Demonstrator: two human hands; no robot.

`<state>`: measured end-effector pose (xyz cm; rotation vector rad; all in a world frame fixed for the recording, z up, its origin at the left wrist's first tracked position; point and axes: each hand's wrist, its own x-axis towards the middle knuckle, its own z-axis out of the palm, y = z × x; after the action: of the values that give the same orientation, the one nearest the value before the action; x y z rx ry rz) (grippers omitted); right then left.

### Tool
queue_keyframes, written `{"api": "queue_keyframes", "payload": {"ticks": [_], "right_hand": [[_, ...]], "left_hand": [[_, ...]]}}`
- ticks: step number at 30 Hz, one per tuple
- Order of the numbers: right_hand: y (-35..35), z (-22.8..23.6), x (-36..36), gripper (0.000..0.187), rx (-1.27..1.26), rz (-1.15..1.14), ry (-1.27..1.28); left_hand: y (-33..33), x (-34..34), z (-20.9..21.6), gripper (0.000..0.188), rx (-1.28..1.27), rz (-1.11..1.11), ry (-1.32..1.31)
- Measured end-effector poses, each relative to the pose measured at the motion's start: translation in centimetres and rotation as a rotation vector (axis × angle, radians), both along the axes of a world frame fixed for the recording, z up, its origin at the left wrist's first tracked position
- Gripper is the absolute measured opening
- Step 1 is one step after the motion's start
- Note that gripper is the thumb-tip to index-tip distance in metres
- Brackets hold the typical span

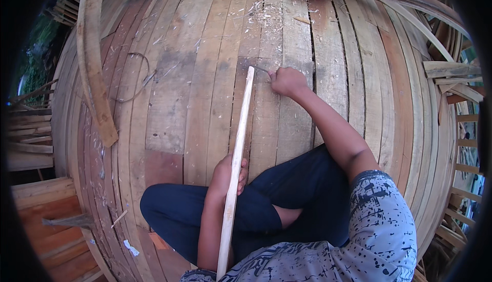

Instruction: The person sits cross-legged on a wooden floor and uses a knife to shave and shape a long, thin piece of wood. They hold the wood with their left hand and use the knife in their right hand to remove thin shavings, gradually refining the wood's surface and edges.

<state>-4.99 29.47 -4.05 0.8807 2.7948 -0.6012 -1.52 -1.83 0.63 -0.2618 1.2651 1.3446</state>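
- Plank floor (169, 108) spanned the view; slatted woodwork (465, 168) edged 3 o'clock.
- Curved boards (92, 61) lay at 10 and 1 o'clock.
- Pale stick (240, 133) ran 12 to 6, inside the left fingers.
- Left hand (220, 177), 7 o'clock: wrapped round it.
- Right hand (289, 81), 1 o'clock: fingers clenched thin dark tool (262, 70) near stick tip.

Smooth wooden stick (242, 128), thin tool (261, 69) — perhaps metal, rough matt wooden floorboards (169, 108), matt cloth trousers (171, 205)
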Motion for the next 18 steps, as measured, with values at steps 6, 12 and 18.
{"api": "queue_keyframes", "payload": {"ticks": [6,12,18], "right_hand": [[-4.6,2.3,1.9,0.048,-0.119,0.283,-0.026],[-6.1,4.1,2.8,0.05,-0.169,0.393,-0.07],[-8.6,6.2,3.8,0.048,-0.172,0.554,-0.073]], "left_hand": [[-0.6,0.4,1.0,0.042,-0.02,0.001,0.075],[-0.3,0.7,1.9,0.05,-0.294,-0.056,0.277],[-0.2,0.6,1.5,0.063,-0.422,-0.191,0.468]]}}
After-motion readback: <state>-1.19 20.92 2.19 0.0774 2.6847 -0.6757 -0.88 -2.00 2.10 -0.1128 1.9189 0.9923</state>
